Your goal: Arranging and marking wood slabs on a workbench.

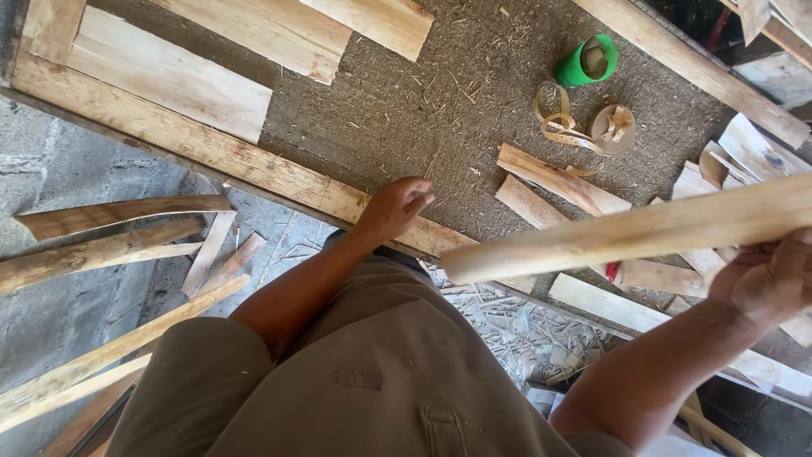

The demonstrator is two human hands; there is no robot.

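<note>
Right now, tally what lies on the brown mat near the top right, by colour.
Green cup: 1
Tan strap coil: 1
Brown round lid: 1
Total: 3

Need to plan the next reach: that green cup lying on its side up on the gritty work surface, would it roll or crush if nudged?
The green cup lies on its side with its round mouth showing, so a nudge would probably roll it. It looks thin-walled and likely light. Sawdust and grit on the work surface may slow it, and the curled strap beside it might stop it.
</note>
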